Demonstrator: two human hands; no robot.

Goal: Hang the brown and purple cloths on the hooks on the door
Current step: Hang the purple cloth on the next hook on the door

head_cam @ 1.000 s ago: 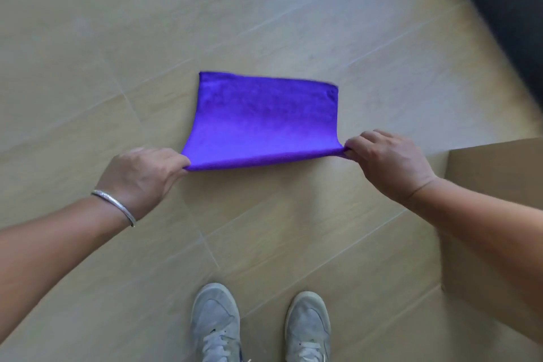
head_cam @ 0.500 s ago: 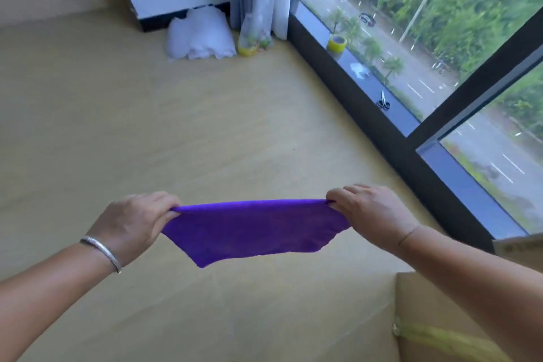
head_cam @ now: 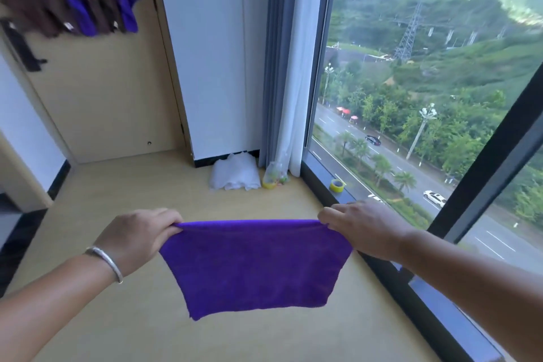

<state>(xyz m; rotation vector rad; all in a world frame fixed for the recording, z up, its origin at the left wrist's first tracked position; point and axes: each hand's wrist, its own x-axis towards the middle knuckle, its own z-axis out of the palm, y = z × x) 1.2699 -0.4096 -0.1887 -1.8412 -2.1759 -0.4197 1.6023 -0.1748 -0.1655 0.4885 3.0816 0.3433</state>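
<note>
Silver bangle (head_cam: 106, 262) (left wrist); bare forearms

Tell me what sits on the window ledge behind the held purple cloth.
A yellow tape roll stands on the dark window ledge, just beyond the right hand. That hand, its arm and the purple cloth cover the nearer ledge, so anything there is hidden.

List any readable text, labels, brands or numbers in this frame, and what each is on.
None can be read.
White tags on the hung cloths: too blurred to read.
Yellow tape roll on the window sill: no print visible.
Purple cloth held by both hands: plain.
</note>
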